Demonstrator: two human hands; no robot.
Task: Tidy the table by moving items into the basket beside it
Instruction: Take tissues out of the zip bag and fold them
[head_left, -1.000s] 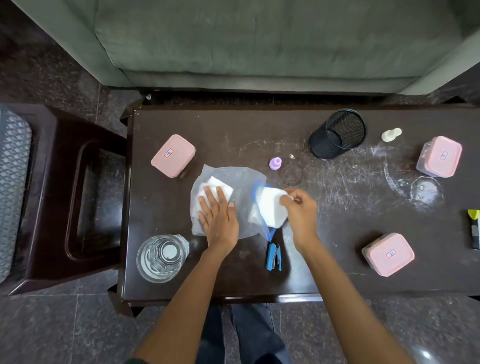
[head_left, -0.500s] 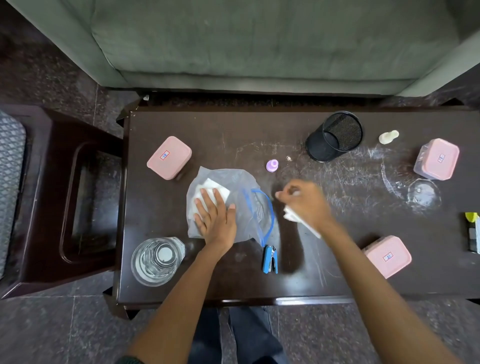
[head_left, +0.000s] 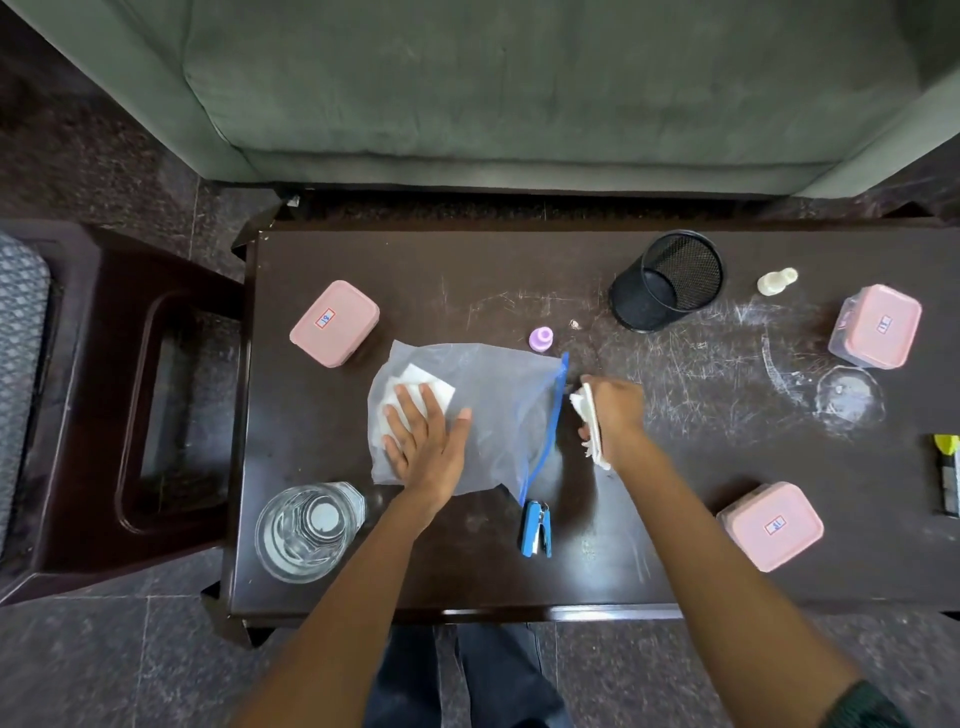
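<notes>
Head view, looking straight down on the dark table (head_left: 467, 270). Left hand (head_left: 426, 441) lies palm down on the clear zip bag (head_left: 504, 405), fingers (head_left: 402, 402) straight and slightly spread, thumb angled out to the right; nothing is gripped, only pressed. The fingertips sit over a white sheet (head_left: 423, 382) inside the bag's left end, with the film between skin and sheet. The bag lies flat mid-table, its blue zip edge toward the right. Right hand (head_left: 613, 410) hovers just right of that zip edge, fingers curled round a folded paper wad (head_left: 587, 415). The wad sticks out on the hand's bag side and below the little finger. Whether the wad touches the zip strip cannot be told; it is just beside it, outside the bag. The basket (head_left: 88, 312), dark brown, stands on the floor against the table's left end, well apart from both hands. Blue stapler (head_left: 535, 527) lies just below the bag's lower right corner. Glass jar (head_left: 306, 530) stands near the left forearm. Pink box (head_left: 335, 322) sits up-left of the bag, purple cap (head_left: 541, 339) at its top edge, mesh cup (head_left: 667, 280) farther back.
</notes>
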